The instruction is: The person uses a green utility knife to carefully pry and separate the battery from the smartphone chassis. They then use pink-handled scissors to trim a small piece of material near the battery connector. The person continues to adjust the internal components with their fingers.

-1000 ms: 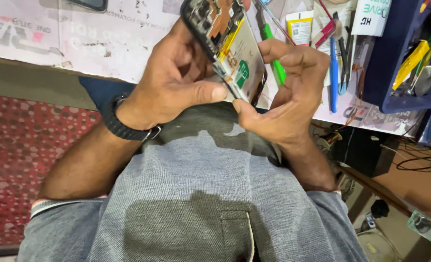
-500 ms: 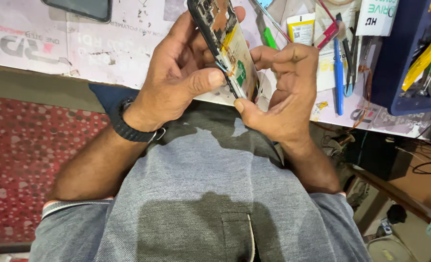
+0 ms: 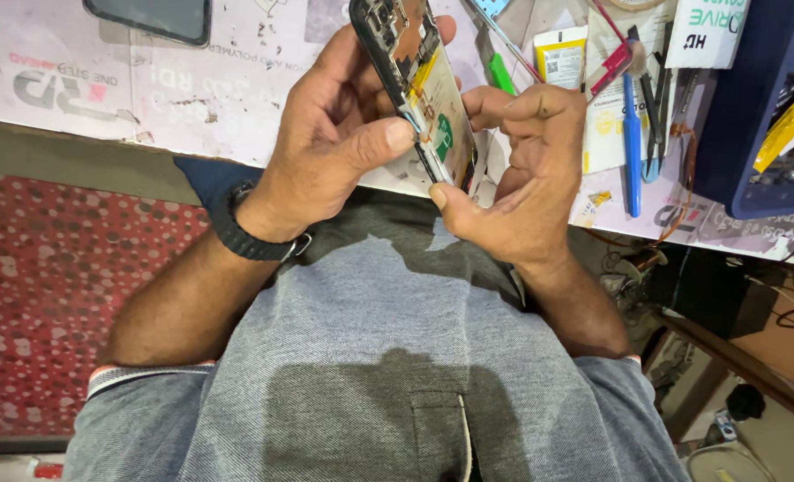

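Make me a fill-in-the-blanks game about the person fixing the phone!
1. Both hands hold an opened phone with its back cover ___.
2. The left hand has a black ___ on its wrist.
3. A blue pen-shaped tool lies on the bench to the ___ of the right hand.
4. The person wears a ___ shirt.

Missing words: off; watch; right; grey

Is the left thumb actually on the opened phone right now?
Touching. The head view shows the left hand wrapped around the opened phone, its thumb pressed flat on the exposed inner face.
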